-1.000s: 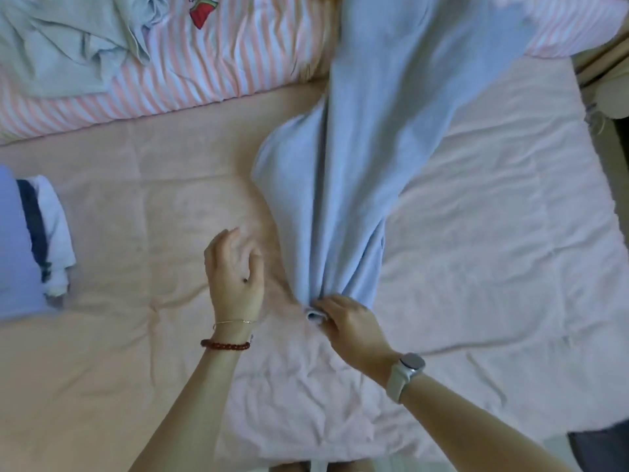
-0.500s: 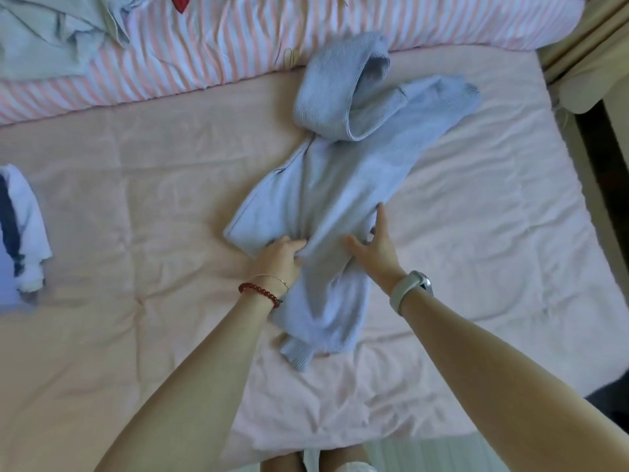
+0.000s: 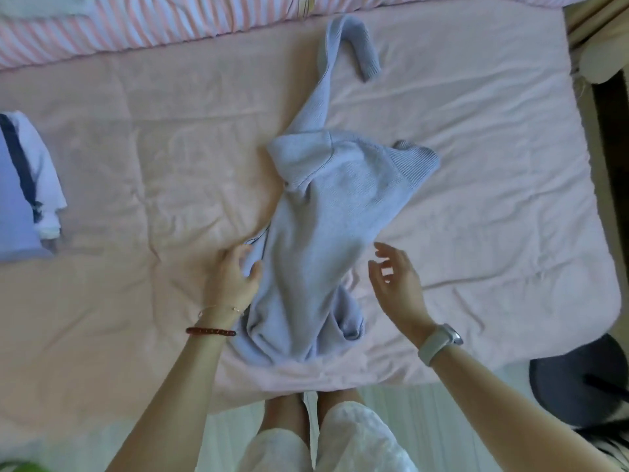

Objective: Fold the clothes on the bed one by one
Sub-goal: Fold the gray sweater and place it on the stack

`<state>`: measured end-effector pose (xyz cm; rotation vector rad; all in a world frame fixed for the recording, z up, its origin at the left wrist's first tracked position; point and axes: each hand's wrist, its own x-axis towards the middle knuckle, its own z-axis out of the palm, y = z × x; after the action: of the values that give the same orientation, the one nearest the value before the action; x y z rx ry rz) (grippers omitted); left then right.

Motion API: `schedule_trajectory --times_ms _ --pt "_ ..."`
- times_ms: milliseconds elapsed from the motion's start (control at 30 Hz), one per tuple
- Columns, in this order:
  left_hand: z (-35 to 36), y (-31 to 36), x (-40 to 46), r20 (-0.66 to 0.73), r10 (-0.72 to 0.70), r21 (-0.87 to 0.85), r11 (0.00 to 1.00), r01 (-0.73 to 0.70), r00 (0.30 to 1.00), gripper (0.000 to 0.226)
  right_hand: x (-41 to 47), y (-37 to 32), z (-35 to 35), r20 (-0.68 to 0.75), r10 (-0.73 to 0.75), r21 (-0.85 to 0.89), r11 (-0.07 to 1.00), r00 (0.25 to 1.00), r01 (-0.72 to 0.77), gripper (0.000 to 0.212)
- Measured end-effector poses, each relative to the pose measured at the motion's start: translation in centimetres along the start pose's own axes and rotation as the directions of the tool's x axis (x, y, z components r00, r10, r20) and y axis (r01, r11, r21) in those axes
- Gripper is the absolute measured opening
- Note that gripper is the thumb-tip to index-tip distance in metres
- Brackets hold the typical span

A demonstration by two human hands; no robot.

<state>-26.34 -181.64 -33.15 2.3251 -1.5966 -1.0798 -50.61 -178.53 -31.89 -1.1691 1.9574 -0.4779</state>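
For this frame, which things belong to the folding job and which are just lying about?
Part of the job:
- blue sweater, bunched on the pink bed cover
- left hand, touching the sweater's edge
- right hand, open just beside it
- folded clothes at the left edge

Lying about:
- striped bedding along the far side
- dark round thing on the floor

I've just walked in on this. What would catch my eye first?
A rumpled pale blue sweater lies bunched in the middle of the pink bed, one sleeve trailing toward the striped quilt at the far edge. The left hand grips its left side, while the right hand hovers open beside it. Folded clothes sit at the far left.
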Motion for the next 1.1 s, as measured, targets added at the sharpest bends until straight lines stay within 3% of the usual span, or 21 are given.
schedule_trajectory --times_ms 67,133,200,267,333,367,433,467,533,600,667,733,867,967,1033,1100 --pt "0.1 3.5 3.2 -0.133 0.242 0.033 0.97 -0.239 0.961 0.049 3.6 -1.3 -0.6 -0.094 -0.008 0.005 1.0 0.996 0.008 0.036" --pt "0.4 7.2 7.1 -0.127 0.412 0.073 0.911 -0.406 0.902 0.069 7.2 -2.9 -1.0 -0.094 0.044 0.014 0.999 0.995 -0.043 0.031" --pt "1.1 10.3 10.6 -0.009 0.454 0.123 0.885 -0.449 0.891 0.086 9.8 -4.5 -1.2 -0.01 0.157 0.177 0.972 0.988 -0.153 0.024" --pt "2.0 11.7 13.0 0.172 0.412 0.224 0.868 -0.443 0.895 0.094 10.8 -5.9 -1.2 0.108 0.261 0.396 0.874 0.959 -0.282 0.019" --pt "2.6 11.9 13.5 0.299 0.343 0.381 0.813 -0.441 0.89 0.083 10.7 -6.8 -1.2 0.204 0.319 0.489 0.786 0.925 -0.379 0.014" --pt "2.7 11.8 12.9 0.279 0.358 0.424 0.786 -0.449 0.891 0.065 10.4 -6.9 -1.3 0.239 0.339 0.5 0.76 0.91 -0.415 0.014" --pt "2.4 11.4 10.8 0.107 0.545 0.407 0.739 -0.537 0.832 0.026 9.9 -6.4 -1.5 0.318 0.375 0.507 0.708 0.871 -0.491 0.019" --pt "2.4 11.1 9.4 0.041 0.636 0.371 0.707 -0.602 0.771 0.019 9.7 -6.3 -1.6 0.371 0.383 0.508 0.679 0.846 -0.53 0.027" --pt "1.8 10.5 5.2 0.035 0.755 0.245 0.628 -0.738 0.654 0.026 9.7 -6.5 -1.5 0.441 0.377 0.488 0.661 0.815 -0.57 0.048" --pt "1.4 9.6 1.1 0.167 0.799 0.092 0.57 -0.816 0.577 0.034 9.6 -7.0 -0.8 0.384 0.381 0.422 0.738 0.841 -0.527 0.052" --pt "0.5 8.8 -1.5 0.272 0.76 -0.044 0.623 -0.781 0.59 0.032 9.4 -7.7 -0.1 0.194 0.356 0.395 0.824 0.914 -0.405 0.031" --pt "-0.8 8.3 -2.1 0.265 0.662 -0.175 0.748 -0.64 0.701 0.024 8.3 -8.3 -0.4 0.063 0.318 0.444 0.84 0.946 -0.311 0.017" --pt "-5.0 9.5 -0.9 -0.004 0.461 -0.353 0.83 -0.432 0.887 0.025 3.7 -9.4 -3.6 0.124 0.129 0.553 0.814 0.984 -0.176 0.021" --pt "-7.1 11.3 0.4 0.106 0.491 -0.455 0.797 -0.397 0.865 0.062 -1.3 -11.4 -7.5 0.179 -0.066 0.503 0.864 0.982 -0.034 0.031" --pt "-7.5 13.0 0.4 0.245 0.567 -0.553 0.748 -0.367 0.787 0.091 -4.9 -12.4 -10.2 0.177 -0.096 0.502 0.865 0.98 -0.006 0.042" --pt "-7.1 14.8 0.0 0.337 0.562 -0.563 0.763 -0.317 0.755 0.106 -8.3 -12.5 -12.7 0.164 -0.112 0.495 0.869 0.98 0.016 0.043"
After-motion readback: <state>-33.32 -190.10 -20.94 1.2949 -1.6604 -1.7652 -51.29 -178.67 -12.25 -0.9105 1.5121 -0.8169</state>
